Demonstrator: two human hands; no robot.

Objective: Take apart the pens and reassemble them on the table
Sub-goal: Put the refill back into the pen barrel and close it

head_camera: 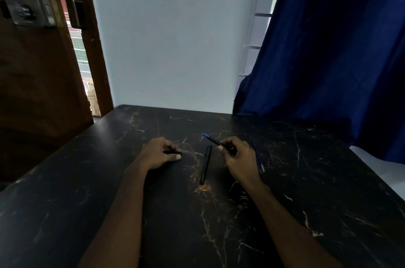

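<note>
while the right grip (238,156) pinches a blue-tipped pen (213,141), the left grip (157,153) curls round a black piece (173,152).

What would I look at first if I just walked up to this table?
Your eye goes to the right hand near the middle of the dark marbled table, pinching a black pen whose blue tip points away. Between the hands a second black pen lies flat, and the left hand curls round a small dark piece. A big blue curtain fills the right side.
</note>
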